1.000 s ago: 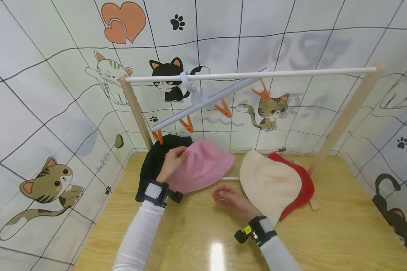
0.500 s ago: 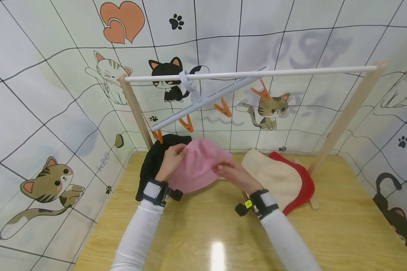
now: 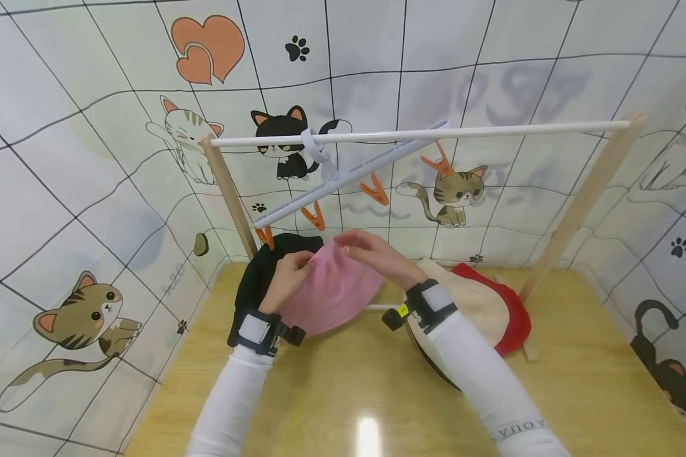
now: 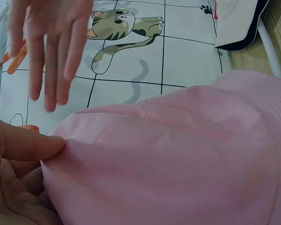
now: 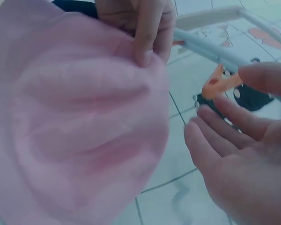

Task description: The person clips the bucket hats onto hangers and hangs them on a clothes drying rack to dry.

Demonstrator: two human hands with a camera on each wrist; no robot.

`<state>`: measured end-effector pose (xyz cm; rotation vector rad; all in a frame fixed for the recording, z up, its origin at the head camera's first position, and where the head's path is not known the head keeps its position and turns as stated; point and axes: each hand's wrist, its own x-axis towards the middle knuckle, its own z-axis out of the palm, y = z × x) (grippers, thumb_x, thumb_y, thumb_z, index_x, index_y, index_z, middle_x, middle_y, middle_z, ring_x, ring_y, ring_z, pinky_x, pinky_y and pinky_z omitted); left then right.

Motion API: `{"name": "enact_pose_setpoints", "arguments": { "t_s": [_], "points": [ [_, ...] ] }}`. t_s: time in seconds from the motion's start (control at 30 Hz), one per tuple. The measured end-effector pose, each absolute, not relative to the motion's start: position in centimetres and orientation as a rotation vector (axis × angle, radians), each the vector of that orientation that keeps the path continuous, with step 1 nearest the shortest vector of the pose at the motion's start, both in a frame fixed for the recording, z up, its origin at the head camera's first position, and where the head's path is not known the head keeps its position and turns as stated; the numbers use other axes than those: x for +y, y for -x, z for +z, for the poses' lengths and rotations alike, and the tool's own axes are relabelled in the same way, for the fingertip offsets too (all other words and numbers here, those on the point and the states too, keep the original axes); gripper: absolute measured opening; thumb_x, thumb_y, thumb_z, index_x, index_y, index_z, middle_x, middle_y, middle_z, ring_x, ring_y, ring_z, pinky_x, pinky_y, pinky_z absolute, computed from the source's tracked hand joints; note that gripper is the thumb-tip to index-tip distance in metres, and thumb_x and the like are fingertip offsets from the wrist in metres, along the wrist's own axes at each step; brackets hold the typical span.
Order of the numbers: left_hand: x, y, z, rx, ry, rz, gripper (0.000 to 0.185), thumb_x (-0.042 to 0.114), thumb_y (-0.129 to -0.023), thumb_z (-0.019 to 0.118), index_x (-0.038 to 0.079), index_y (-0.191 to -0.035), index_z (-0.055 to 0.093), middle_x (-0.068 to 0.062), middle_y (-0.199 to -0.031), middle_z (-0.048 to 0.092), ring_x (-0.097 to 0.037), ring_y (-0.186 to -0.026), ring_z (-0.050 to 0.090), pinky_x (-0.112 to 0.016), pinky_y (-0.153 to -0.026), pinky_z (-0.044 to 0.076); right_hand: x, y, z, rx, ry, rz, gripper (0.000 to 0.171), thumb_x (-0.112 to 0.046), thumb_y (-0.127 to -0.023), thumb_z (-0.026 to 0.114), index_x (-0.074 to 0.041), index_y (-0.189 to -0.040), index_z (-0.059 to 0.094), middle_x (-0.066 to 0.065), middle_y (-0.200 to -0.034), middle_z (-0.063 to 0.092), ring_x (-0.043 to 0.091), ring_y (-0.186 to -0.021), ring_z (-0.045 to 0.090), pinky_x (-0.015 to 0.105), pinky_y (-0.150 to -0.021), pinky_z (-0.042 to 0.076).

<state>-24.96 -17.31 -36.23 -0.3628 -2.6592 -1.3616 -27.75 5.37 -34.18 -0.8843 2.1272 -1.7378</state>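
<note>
The soft pink cloth bucket hat [image 3: 331,289] is held up above the wooden tabletop [image 3: 331,387], just below the white plastic clip hanger [image 3: 349,174] that hangs tilted from the white rail [image 3: 423,133]. Its brim is pinched between thumb and fingers of the left hand [image 3: 288,276]; the right hand [image 3: 371,254] is spread, fingers straight, above the crown and holds nothing.

The hat is gripped at one small point only, so it is judged that the limp fabric could slip out or sag and fold if the pinch loosens. The hanger hangs freely and could swing away if knocked by the open hand. The nearest orange plastic clothes peg [image 5: 220,84] is small and springy; too thin a bite of brim could be let go by it.

The pink cloth is matte and finely ribbed, with a rounded crown and seams. Beside it lie a black fabric hat [image 3: 257,279], a cream cloth hat [image 3: 474,304] and a red cloth hat [image 3: 509,311], all soft and floppy. The tabletop is glossy with a glare spot.
</note>
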Motion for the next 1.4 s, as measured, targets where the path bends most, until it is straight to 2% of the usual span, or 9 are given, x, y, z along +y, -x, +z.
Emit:
{"name": "enact_pose_setpoints", "arguments": {
  "t_s": [0.27, 0.4, 0.6, 0.77, 0.97, 1.2, 1.4],
  "points": [
    [-17.5, 24.9, -36.8, -2.664, 0.367, -1.351, 0.022, 0.002, -0.094, 0.053, -0.003, -0.107, 0.069, -0.014, -0.096, 0.069, -0.026, -0.084, 0.059, -0.039, -0.081, 0.050, 2.6, 29.5, -31.4, 2.235, 0.830, -1.707, 0.050, -0.021, -0.099, 0.052, -0.003, -0.144, 0.038, 0.012, -0.145, 0.040, 0.027, -0.133, 0.038, 0.041, -0.105, 0.033],
    [-17.6, 25.0, -37.0, -2.659, 0.387, -1.360, 0.021, 0.001, -0.094, 0.053, -0.003, -0.106, 0.069, -0.014, -0.096, 0.069, -0.025, -0.085, 0.059, -0.038, -0.080, 0.050, 1.7, 30.2, -30.9, 2.171, 0.813, -1.790, 0.048, -0.018, -0.100, 0.053, -0.006, -0.144, 0.038, 0.009, -0.145, 0.040, 0.026, -0.133, 0.037, 0.042, -0.105, 0.033],
    [-17.7, 24.9, -37.1, -2.655, 0.412, -1.338, 0.019, 0.001, -0.092, 0.054, -0.004, -0.104, 0.069, -0.014, -0.094, 0.069, -0.025, -0.084, 0.059, -0.039, -0.080, 0.050, 0.4, 30.6, -30.6, 2.023, 0.810, -1.987, 0.041, -0.010, -0.099, 0.053, 0.000, -0.138, 0.042, 0.015, -0.140, 0.045, 0.025, -0.131, 0.040, 0.039, -0.105, 0.034],
    [-17.9, 24.9, -37.4, -2.652, 0.406, -1.356, 0.019, 0.000, -0.092, 0.055, -0.003, -0.104, 0.069, -0.014, -0.095, 0.069, -0.025, -0.084, 0.059, -0.039, -0.081, 0.050, -0.4, 31.1, -30.5, 1.936, 0.764, -2.069, 0.038, -0.010, -0.099, 0.053, -0.004, -0.136, 0.046, 0.019, -0.136, 0.046, 0.024, -0.125, 0.045, 0.037, -0.103, 0.037],
    [-18.0, 24.8, -37.6, -2.653, 0.400, -1.351, 0.020, 0.000, -0.093, 0.054, -0.003, -0.105, 0.070, -0.013, -0.095, 0.069, -0.025, -0.084, 0.059, -0.039, -0.081, 0.050, -1.0, 31.5, -30.3, 1.817, 0.709, -2.145, 0.030, -0.006, -0.100, 0.049, 0.001, -0.130, 0.048, 0.018, -0.121, 0.055, 0.023, -0.110, 0.053, 0.038, -0.100, 0.040],
    [-17.8, 24.9, -37.6, -2.657, 0.393, -1.308, 0.020, -0.001, -0.091, 0.054, -0.001, -0.102, 0.070, -0.011, -0.092, 0.069, -0.023, -0.082, 0.058, -0.035, -0.076, 0.048, -1.0, 31.5, -30.3, 1.687, 0.683, -2.203, 0.027, -0.002, -0.100, 0.046, 0.005, -0.127, 0.049, 0.011, -0.113, 0.056, 0.023, -0.104, 0.052, 0.042, -0.100, 0.040],
    [-17.7, 24.8, -37.2, -2.640, 0.406, -1.304, 0.019, -0.001, -0.092, 0.054, 0.000, -0.101, 0.071, -0.010, -0.090, 0.069, -0.022, -0.081, 0.058, -0.033, -0.073, 0.046, -1.0, 31.5, -30.1, 1.625, 0.688, -2.217, 0.024, 0.001, -0.100, 0.045, 0.004, -0.124, 0.049, 0.012, -0.113, 0.055, 0.023, -0.102, 0.051, 0.035, -0.093, 0.042]
  ]
}}
